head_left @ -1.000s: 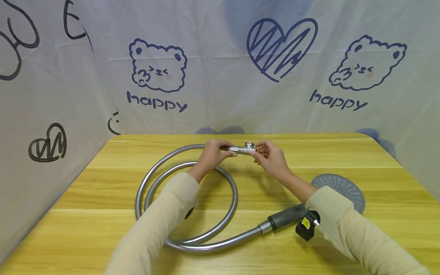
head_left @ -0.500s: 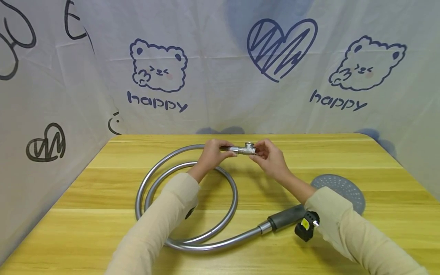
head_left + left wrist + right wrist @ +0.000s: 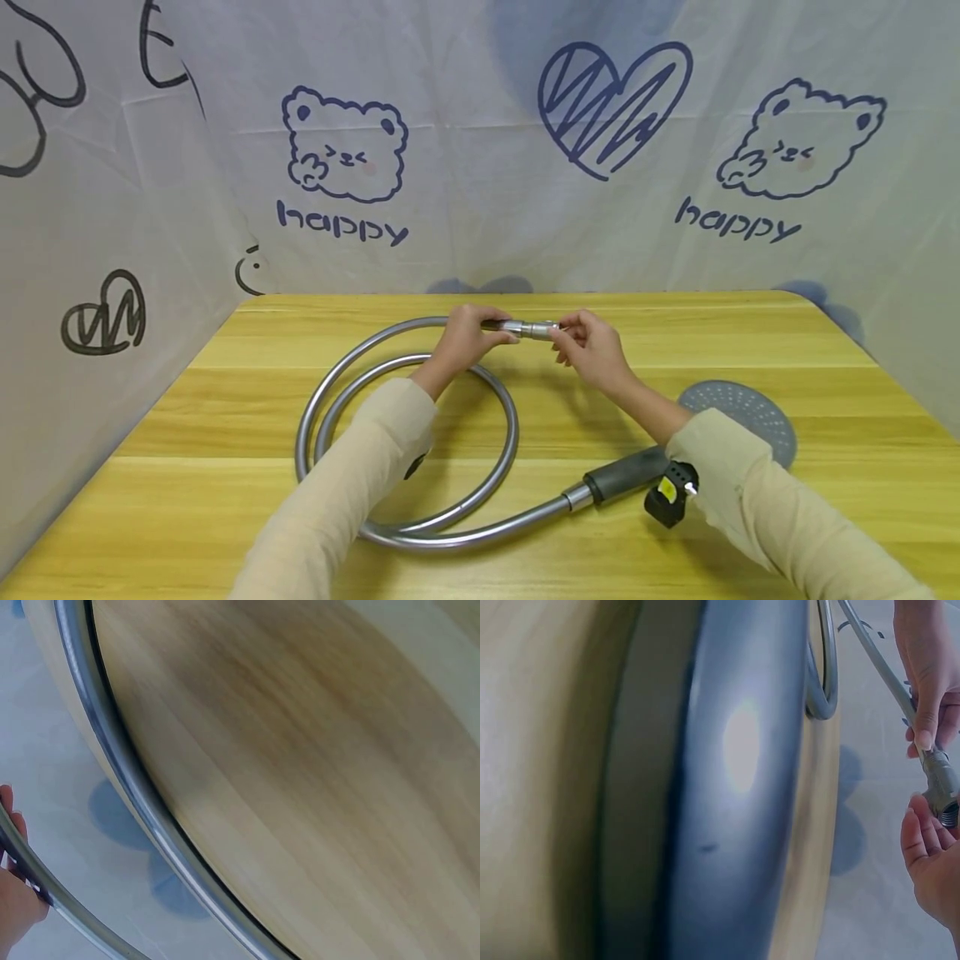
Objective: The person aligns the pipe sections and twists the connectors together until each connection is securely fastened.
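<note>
In the head view, my left hand (image 3: 462, 337) grips the end of a grey metallic shower hose (image 3: 304, 433) above the far part of the table. A chrome tee fitting (image 3: 538, 331) sits on that hose end, in line with it. My right hand (image 3: 596, 350) pinches the fitting's free end between thumb and fingers. The right wrist view shows the fitting (image 3: 940, 778) with a threaded opening, held between both hands. Along the left edge of the left wrist view, fingers of my left hand (image 3: 19, 900) wrap the hose (image 3: 82, 926).
The hose lies coiled on the wooden table (image 3: 187, 400) and runs to a dark handle (image 3: 626, 472) at the front right. A round grey shower head (image 3: 738, 412) lies partly behind my right sleeve. White printed cloth (image 3: 480, 167) hangs behind the table.
The fitting has turned about the hose axis, so its side outlet no longer points up. My right fingers opened slightly, then closed on it again. My left hand has stayed in place.
</note>
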`<state>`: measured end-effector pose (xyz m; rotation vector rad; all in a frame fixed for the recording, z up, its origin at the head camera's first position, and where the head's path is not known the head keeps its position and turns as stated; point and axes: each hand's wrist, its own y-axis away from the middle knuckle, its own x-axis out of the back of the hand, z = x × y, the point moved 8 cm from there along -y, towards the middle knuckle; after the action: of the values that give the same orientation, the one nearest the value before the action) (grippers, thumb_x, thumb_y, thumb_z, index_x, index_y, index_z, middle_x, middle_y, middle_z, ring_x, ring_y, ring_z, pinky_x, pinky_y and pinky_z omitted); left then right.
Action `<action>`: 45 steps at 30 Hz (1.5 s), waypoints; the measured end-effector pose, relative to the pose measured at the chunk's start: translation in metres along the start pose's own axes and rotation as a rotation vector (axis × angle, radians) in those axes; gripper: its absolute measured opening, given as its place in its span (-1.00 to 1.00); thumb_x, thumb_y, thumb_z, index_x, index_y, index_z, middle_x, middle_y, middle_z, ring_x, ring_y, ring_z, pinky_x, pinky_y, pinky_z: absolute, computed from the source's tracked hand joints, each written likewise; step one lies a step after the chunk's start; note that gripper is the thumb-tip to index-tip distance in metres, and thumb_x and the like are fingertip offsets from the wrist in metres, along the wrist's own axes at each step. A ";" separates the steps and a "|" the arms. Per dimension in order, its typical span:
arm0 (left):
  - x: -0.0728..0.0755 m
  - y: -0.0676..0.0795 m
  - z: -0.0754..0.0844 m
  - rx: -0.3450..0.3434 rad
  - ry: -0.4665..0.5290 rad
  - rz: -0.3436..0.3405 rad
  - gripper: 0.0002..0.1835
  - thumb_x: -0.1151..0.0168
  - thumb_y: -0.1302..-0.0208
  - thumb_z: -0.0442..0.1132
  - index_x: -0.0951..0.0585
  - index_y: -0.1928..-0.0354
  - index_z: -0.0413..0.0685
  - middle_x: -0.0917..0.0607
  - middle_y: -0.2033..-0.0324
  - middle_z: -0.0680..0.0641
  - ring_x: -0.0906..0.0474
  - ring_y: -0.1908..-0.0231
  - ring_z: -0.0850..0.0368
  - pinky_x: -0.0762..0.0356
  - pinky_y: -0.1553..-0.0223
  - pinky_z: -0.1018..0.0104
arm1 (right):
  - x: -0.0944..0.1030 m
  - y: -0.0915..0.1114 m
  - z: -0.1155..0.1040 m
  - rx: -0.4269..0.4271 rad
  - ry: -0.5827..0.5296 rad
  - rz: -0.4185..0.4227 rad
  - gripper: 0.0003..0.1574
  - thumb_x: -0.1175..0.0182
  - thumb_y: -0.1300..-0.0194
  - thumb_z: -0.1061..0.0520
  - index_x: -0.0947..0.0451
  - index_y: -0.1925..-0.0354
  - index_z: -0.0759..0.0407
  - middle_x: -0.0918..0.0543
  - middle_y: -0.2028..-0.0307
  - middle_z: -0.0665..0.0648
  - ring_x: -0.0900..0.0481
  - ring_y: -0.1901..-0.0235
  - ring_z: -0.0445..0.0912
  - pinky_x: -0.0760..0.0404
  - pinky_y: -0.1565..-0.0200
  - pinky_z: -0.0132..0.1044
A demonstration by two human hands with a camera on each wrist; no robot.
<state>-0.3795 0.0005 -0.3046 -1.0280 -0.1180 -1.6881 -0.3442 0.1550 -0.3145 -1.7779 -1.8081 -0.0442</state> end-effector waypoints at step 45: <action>0.002 0.001 -0.001 -0.018 -0.013 0.021 -0.71 -0.38 -0.01 -0.25 -0.68 0.21 -0.27 -0.73 0.30 -0.18 -0.67 0.20 0.00 -0.62 0.13 0.25 | -0.005 0.001 -0.006 0.090 0.071 -0.072 -0.64 -0.17 -0.23 0.31 -0.40 0.02 0.44 -0.57 0.37 0.34 -0.44 0.47 -0.17 -0.43 0.46 -0.50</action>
<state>-0.3793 -0.0024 -0.3044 -1.0499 -0.1005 -1.6661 -0.3408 0.1479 -0.3121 -1.6291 -1.7950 -0.0527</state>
